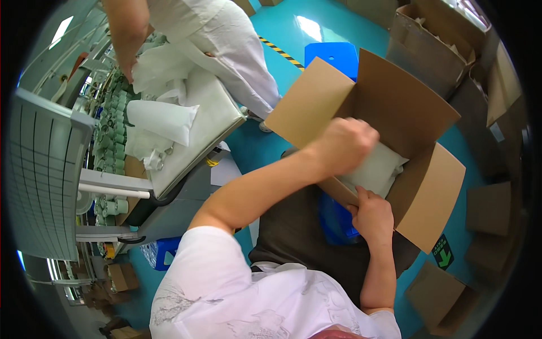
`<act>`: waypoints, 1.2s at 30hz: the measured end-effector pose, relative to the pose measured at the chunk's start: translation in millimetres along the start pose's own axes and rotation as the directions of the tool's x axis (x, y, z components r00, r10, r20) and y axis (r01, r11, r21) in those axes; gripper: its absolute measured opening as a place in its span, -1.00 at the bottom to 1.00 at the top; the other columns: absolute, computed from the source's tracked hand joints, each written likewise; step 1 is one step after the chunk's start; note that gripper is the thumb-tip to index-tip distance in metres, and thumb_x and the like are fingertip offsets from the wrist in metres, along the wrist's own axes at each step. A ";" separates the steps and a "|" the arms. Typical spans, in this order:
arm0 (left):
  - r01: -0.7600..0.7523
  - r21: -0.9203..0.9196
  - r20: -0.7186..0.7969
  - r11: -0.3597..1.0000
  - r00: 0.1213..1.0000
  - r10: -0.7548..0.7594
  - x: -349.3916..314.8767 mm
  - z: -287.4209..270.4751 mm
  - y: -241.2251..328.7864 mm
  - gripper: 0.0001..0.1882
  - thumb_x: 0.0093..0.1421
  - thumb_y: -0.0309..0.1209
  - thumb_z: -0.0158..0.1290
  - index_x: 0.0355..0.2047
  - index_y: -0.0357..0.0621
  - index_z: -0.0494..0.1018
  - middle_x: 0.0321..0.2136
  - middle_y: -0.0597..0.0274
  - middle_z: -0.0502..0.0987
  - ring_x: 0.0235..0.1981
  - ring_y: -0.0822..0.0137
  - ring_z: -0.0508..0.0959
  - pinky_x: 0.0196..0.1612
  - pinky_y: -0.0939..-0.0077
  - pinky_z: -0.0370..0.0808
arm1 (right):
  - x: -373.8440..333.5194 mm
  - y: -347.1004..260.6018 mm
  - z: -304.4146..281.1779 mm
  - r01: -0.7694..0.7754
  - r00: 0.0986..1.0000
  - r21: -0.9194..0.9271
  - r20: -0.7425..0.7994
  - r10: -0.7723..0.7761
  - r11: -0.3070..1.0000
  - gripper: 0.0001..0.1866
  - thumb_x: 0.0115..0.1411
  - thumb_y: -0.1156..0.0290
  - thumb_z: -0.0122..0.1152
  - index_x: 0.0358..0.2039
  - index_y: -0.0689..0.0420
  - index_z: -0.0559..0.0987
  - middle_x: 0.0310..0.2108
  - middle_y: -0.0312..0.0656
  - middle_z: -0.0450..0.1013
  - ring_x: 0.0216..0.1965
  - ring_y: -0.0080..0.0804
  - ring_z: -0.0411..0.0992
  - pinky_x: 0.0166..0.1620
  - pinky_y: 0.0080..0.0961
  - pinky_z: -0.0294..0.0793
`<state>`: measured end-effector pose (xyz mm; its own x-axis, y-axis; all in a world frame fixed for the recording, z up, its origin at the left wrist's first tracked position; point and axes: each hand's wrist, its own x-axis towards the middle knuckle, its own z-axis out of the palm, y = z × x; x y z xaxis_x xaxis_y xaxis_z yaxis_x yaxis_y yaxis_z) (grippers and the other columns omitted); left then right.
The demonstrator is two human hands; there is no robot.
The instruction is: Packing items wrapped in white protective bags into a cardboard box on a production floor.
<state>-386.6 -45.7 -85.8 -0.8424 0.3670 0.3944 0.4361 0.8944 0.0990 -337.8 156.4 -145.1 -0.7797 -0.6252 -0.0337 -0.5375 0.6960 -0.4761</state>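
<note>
An open cardboard box (395, 101) stands in front of me at my knees, its flaps spread outward. Inside lies a white padded packet (379, 169), partly covered by my hands. My left hand (345, 148) is over the near left side of the box with its fingers curled in and slightly blurred; whatever they hold, if anything, is hidden. At the near edge, my right hand (372, 213) grips the box wall, one finger pointing in over the packet.
To the left, another person in white (226, 51) bends over a pale padded worktop (206, 121) with white packets (164, 120) and rows of green parts (110, 133). A blue stool (333, 55) stands beyond the box. Cardboard cartons (432, 42) line the right side.
</note>
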 end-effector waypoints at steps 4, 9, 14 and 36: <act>0.281 0.480 -0.190 0.831 0.958 -0.214 -108.7 -128.2 -107.1 -0.91 0.05 -0.54 0.03 -0.38 -0.17 0.46 -0.41 0.07 0.53 -0.27 0.01 0.56 -0.19 0.08 0.50 | -1.1 -4.4 -0.6 0.024 1.000 0.011 -0.014 -0.024 1.000 -0.50 -0.01 0.37 0.50 -0.02 0.20 0.60 -0.25 0.03 0.59 -0.23 0.04 0.58 -0.14 -0.15 0.59; 0.361 0.798 0.033 0.483 0.774 -0.633 -253.3 -239.9 -200.8 -0.46 0.12 -0.58 0.09 0.16 -0.09 0.47 0.18 -0.06 0.46 0.32 -0.09 0.33 0.37 0.00 0.25 | -2.3 -14.5 -6.5 -0.029 1.000 -0.029 0.012 0.029 0.999 -0.49 -0.03 0.39 0.50 -0.01 0.16 0.61 -0.16 0.00 0.60 -0.15 0.04 0.57 -0.09 -0.15 0.58; 0.333 0.781 0.160 0.529 0.711 -0.685 -286.2 -256.5 -252.5 -0.43 -0.06 -0.60 0.17 0.05 -0.10 0.50 0.02 -0.06 0.52 0.17 -0.14 0.43 0.38 -0.08 0.21 | -3.3 -11.5 -4.3 -0.059 0.998 -0.033 -0.004 0.059 0.998 -0.47 -0.03 0.35 0.51 0.00 0.13 0.61 -0.13 -0.02 0.60 -0.14 0.04 0.57 -0.06 -0.15 0.58; 0.773 -0.625 0.676 0.106 0.605 -0.421 -186.9 -175.3 20.5 -0.59 0.29 -0.38 0.24 0.08 -0.29 0.46 -0.14 0.23 0.63 -0.19 0.46 0.60 -0.11 0.45 0.58 | -21.6 -128.6 28.7 -0.104 0.995 0.917 0.091 -0.051 -0.385 -0.34 0.49 0.22 0.02 0.47 0.14 0.06 0.28 -0.06 0.33 0.24 -0.22 0.38 0.22 -0.12 0.44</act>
<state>-164.8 -140.7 2.7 -0.9069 0.0180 -0.4209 -0.4072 0.2187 0.8868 -242.7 70.2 -108.4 -0.7186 -0.6897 -0.0893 0.5827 -0.5269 -0.6188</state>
